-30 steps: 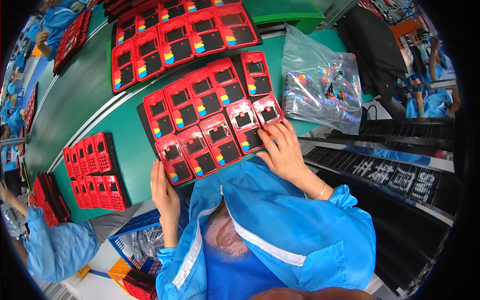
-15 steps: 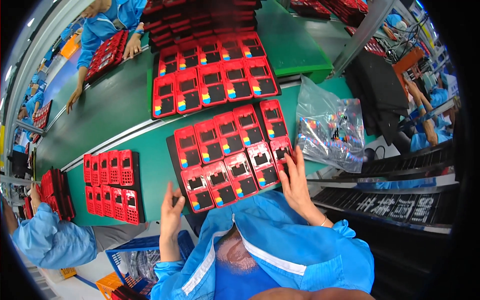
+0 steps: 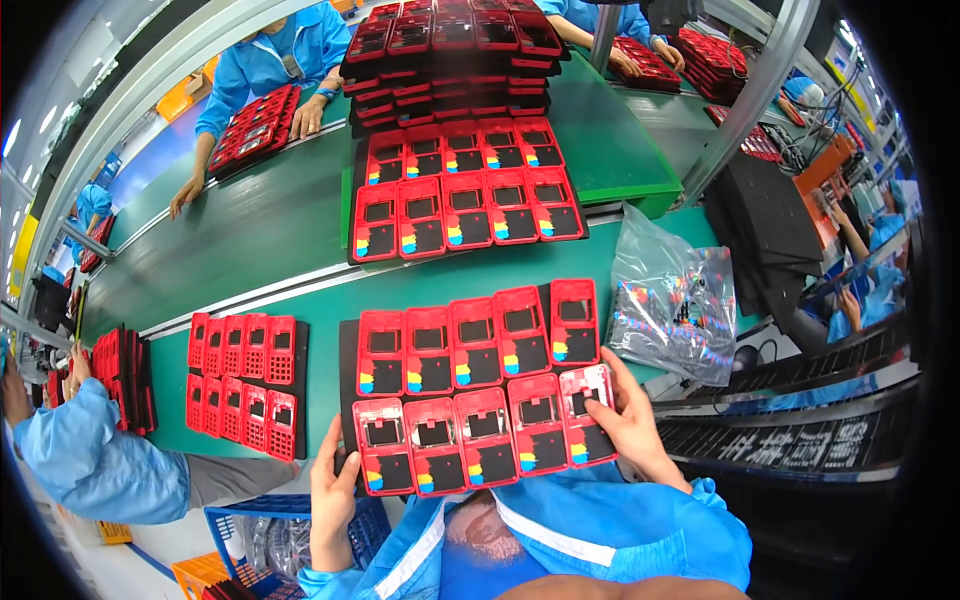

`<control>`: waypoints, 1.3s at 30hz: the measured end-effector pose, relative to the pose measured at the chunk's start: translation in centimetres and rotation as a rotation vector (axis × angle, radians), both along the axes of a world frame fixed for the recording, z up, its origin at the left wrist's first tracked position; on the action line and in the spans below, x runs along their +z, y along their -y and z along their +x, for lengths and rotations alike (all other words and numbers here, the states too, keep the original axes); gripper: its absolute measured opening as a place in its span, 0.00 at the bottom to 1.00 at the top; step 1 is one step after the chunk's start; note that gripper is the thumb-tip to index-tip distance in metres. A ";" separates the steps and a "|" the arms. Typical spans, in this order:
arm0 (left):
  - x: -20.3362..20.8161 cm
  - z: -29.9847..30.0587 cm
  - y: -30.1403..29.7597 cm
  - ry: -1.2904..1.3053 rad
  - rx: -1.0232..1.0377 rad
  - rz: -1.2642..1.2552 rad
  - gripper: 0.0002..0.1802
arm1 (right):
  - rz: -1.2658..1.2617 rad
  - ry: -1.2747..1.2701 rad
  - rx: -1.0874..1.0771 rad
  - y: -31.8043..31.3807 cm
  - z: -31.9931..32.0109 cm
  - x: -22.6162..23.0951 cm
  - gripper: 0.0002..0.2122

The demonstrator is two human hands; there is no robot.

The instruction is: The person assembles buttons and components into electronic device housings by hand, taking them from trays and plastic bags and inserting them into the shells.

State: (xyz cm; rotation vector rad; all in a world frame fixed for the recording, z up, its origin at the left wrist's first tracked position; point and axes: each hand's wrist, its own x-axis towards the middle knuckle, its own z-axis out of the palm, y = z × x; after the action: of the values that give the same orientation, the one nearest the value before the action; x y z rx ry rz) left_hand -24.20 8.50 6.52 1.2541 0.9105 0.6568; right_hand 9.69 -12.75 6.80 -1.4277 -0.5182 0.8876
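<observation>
A black tray point(image 3: 349, 365) carries two rows of red plastic housings point(image 3: 475, 330), each with a dark window and a patch of yellow, blue and red. It lies across the near part of the green bench, its front edge close to my body. My left hand point(image 3: 333, 492) grips the tray's near left corner, thumb bent at the edge. At the right end my right hand point(image 3: 632, 425) holds the tray, its thumb on the corner housing point(image 3: 587, 415) and its other fingers along the side. Some near-row housings look shiny over their windows.
A tall stack of similar trays point(image 3: 460, 215) stands beyond mine on the green bench point(image 3: 300, 285). To the left lies a tray of red grid-faced housings point(image 3: 243, 385). A clear bag of colourful parts point(image 3: 675, 310) is at right. Co-workers sit left and across; a blue crate point(image 3: 225, 520) stands below.
The tray has come nearer to my body and turned a little straighter. My left hand has closed on its corner, and my right thumb now presses the corner housing. The view has shifted.
</observation>
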 end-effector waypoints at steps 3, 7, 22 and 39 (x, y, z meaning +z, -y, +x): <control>3.9 0.0 0.3 0.000 0.016 0.022 0.37 | 0.081 -0.032 -0.024 0.1 -0.1 4.4 0.37; 6.6 0.4 -1.3 0.052 -0.029 0.108 0.39 | 0.147 0.070 0.014 -0.1 1.2 7.6 0.37; 1.1 17.7 -23.2 -0.015 -0.054 0.366 0.34 | 0.140 0.601 -0.196 -20.6 19.0 -1.4 0.27; -9.3 -32.7 -36.2 -0.779 0.405 0.301 0.15 | 0.311 0.478 -0.270 -9.0 6.2 -2.2 0.15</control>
State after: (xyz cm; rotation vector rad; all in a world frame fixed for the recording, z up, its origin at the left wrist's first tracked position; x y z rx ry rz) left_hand -56.89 44.72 -2.83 1.6506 1.7921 0.6352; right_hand 15.92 -3.70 4.64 -1.3777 -0.7623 0.2302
